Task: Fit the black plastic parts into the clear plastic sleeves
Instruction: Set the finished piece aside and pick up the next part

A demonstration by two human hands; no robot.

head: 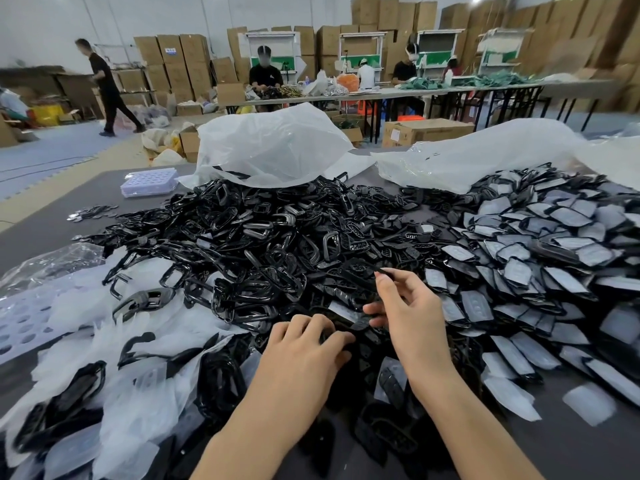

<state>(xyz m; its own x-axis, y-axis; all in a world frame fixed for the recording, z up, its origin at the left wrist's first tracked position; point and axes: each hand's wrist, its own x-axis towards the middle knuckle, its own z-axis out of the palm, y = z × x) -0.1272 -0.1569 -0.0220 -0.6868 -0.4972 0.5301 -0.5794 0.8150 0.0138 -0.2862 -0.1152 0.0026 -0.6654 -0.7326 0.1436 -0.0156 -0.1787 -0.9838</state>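
A large heap of loose black plastic parts [277, 237] covers the middle of the table. My left hand [308, 348] lies low on the heap, its fingers curled round a black part [332, 336]. My right hand [405, 306] is beside it, index finger and thumb pinching a thin black strip [382, 270] lifted just above the heap. Its lower fingers touch another black piece [360, 323] next to the left fingertips. Clear sleeves [138, 393] lie crumpled at the left, some with black parts in them. Sleeved parts [540, 254] are piled at the right.
Two big white plastic bags [273, 147] [478, 157] lie at the table's far side. A clear perforated tray [149, 181] sits far left; another [20, 323] at the left edge. People work at tables behind, with cardboard boxes [426, 131] stacked around.
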